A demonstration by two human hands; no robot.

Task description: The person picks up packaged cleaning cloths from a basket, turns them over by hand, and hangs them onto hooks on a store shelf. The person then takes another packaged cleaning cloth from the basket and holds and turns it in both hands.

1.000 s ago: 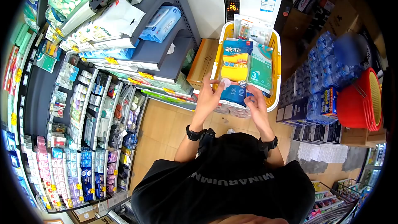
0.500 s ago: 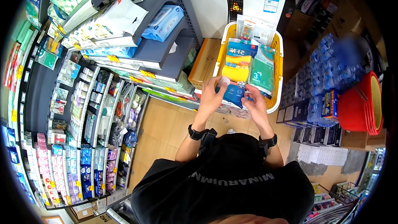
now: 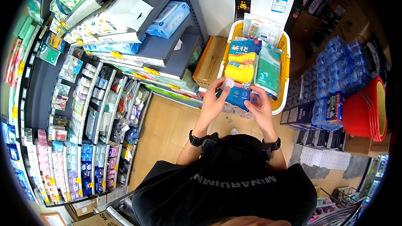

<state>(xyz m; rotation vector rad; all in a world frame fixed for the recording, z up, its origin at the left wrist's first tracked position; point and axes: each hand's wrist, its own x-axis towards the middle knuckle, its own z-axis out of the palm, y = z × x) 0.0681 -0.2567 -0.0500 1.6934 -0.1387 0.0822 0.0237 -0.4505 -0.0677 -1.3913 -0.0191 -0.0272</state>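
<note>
"What step is in hand?"

"Handling, I'd judge: both hands are at the near end of a flat, rectangular blue-and-yellow plastic pack [image 3: 243,71]. It lies over the near part of a yellow-and-white plastic basket [image 3: 287,67]."

"And the fingers?"

"On the left hand [image 3: 213,101], thumb and forefinger pinch a small, pale pink disc [image 3: 229,83] at the pack's left side; I can't tell whether it's loose or attached. On the right hand [image 3: 262,106], they curve apart around the lower right corner. How firmly they grip, I can't tell."

"What would the next move call for?"

"Even support at both corners, I'd say; thin film could crease or slip."

"What about textures?"

"The pack's yellow part looks plump and soft, its blue end smooth and glossy. Just beside it leans a teal, slightly wrinkled plastic packet [image 3: 268,70]; behind stands a clear, shiny pouch [image 3: 270,32]. Left of the basket sits a plain brown cardboard box [image 3: 212,58]."
</note>
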